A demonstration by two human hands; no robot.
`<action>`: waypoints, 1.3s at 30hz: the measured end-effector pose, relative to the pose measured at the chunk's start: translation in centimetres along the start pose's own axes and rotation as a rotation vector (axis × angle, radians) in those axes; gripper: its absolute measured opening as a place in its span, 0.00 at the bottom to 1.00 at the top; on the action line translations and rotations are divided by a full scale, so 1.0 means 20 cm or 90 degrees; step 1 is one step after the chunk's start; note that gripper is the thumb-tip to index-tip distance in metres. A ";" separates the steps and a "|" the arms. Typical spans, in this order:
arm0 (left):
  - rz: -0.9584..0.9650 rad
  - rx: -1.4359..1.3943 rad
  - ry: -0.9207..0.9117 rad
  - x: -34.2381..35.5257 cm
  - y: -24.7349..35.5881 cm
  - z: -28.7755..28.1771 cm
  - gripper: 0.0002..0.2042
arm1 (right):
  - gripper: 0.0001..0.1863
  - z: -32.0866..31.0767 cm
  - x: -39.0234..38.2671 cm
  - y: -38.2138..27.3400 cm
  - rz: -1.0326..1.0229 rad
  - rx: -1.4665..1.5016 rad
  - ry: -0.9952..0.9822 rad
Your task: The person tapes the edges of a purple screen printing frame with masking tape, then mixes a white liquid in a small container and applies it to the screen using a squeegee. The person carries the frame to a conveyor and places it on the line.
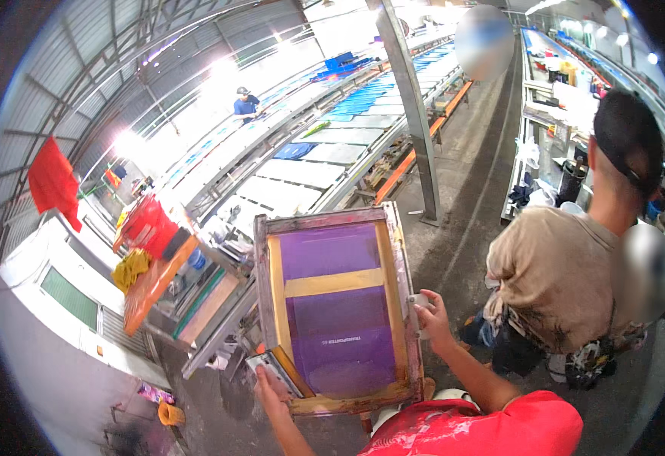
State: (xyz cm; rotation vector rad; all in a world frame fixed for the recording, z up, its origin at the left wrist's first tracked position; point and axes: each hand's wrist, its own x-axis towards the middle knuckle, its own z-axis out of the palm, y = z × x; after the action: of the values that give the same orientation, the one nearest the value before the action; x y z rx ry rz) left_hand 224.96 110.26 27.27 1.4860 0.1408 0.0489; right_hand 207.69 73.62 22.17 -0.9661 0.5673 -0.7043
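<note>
A screen-printing frame (340,308) with purple mesh and yellowish tape strips is held up in front of me, tilted. My left hand (273,395) is closed at its lower left corner, on a grey flat-handled squeegee (279,374) with a yellowish edge, which lies against the frame. My right hand (435,323) grips the frame's right side, with a small whitish piece (417,305) under its fingers. What that piece is, I cannot make out. Red cloth of my shirt (477,429) fills the lower edge.
Long printing tables (294,182) with blue pieces run away ahead, beside a metal post (412,114). A person in a beige shirt (560,273) stands close on my right, by a cluttered bench (552,144). An orange-topped stand (161,281) is at left. Another person (246,106) works farther off.
</note>
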 end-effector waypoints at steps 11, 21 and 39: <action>-0.099 -0.019 -0.251 0.90 -0.10 1.29 0.23 | 0.07 0.00 0.97 -0.22 -0.100 -0.006 0.199; -0.109 0.024 -0.570 1.45 -0.11 2.91 0.21 | 0.18 -0.25 1.68 -0.49 -0.147 0.046 0.534; -0.213 0.063 -0.781 1.05 -0.48 5.59 0.23 | 0.09 -1.22 2.82 -1.28 -0.378 0.088 0.698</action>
State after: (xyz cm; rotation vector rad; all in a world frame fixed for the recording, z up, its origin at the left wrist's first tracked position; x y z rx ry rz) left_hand 259.14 1.37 25.20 1.3439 -0.6076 -1.1290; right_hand 219.82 8.25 26.57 -0.5403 1.1725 -1.8145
